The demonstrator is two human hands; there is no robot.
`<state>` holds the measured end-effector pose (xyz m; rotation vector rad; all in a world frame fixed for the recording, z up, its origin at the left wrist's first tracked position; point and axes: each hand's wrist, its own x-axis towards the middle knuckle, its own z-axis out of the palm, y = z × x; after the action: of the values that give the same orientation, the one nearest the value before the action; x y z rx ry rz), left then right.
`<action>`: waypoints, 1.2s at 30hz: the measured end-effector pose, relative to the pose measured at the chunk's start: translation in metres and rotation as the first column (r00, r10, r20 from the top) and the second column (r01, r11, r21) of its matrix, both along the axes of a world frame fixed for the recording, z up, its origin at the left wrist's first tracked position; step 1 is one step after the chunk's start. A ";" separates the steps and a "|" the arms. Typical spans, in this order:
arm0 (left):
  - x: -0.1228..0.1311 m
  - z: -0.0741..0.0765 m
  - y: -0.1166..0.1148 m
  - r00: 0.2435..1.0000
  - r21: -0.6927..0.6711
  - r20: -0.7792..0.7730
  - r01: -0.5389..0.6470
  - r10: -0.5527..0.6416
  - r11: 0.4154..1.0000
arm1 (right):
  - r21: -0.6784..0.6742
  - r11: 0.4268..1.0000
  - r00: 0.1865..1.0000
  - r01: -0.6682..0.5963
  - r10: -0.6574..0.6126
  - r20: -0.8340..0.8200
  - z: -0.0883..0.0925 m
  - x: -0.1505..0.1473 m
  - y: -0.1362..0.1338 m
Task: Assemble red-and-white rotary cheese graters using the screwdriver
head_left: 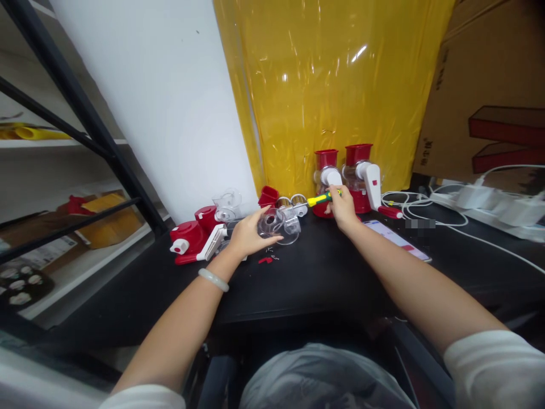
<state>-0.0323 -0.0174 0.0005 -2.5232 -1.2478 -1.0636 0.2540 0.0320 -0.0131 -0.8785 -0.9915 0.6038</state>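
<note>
My left hand [249,234] grips a clear plastic grater housing [272,222], thumb and fingers on either side of its round opening. My right hand [342,207] is wrapped round the handle of a yellow-and-green screwdriver [318,199]. The screwdriver points left, toward the housing and the metal grater drums [298,200]; whether its tip touches anything is too small to tell. A loose red hopper [268,196] lies behind the housing. In front of it are small red pieces [265,260] and a few screws [275,257] on the black table [272,295].
Red grater bases [187,237] with a white crank [213,241] sit left of my left hand. Two red-and-white rotary graters [361,177] stand behind my right hand. At right lie a phone [398,240], white cables [409,201] and a power strip [489,207]. A yellow plastic curtain [340,85] hangs behind.
</note>
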 end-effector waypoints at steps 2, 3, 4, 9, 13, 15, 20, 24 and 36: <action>0.000 0.000 0.000 1.000 0.005 -0.010 0.000 0.000 1.000 | -0.005 1.000 1.000 0.007 -0.007 0.023 0.000 0.001 0.001; 0.000 0.000 0.000 1.000 0.009 -0.016 0.003 -0.003 1.000 | -0.010 1.000 0.999 0.011 -0.011 0.040 0.000 0.001 0.001; 0.000 0.000 0.000 1.000 0.012 -0.020 0.006 -0.005 1.000 | -0.014 1.000 0.998 0.018 -0.017 0.053 0.000 0.001 0.000; 0.001 0.000 -0.001 1.000 0.013 -0.017 -0.007 0.007 1.000 | -0.077 0.997 1.000 0.002 -0.003 -0.017 0.003 -0.002 -0.005; 0.001 -0.001 0.000 1.000 0.011 -0.009 -0.001 0.001 1.000 | -0.119 0.992 0.997 -0.050 0.043 -0.063 0.006 -0.003 -0.008; 0.001 -0.001 0.000 1.000 0.009 -0.007 0.003 -0.002 1.000 | -0.127 0.991 0.997 -0.051 0.042 -0.066 0.007 -0.003 -0.008; 0.000 0.001 -0.001 1.000 0.005 -0.015 -0.005 0.005 1.000 | -0.129 0.990 0.997 -0.060 0.054 -0.051 0.006 -0.002 -0.007; 0.000 0.001 -0.001 1.000 0.008 -0.019 -0.003 0.003 1.000 | -0.090 0.995 0.998 -0.054 0.051 -0.031 0.004 -0.001 -0.004; 0.001 0.001 -0.002 1.000 0.013 -0.005 0.017 -0.017 1.000 | -0.038 0.999 0.999 0.029 -0.027 0.039 -0.001 0.002 -0.002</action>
<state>-0.0312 -0.0195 0.0010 -2.5299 -1.2167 -1.0651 0.2557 0.0298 -0.0137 -0.9397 -1.0038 0.5854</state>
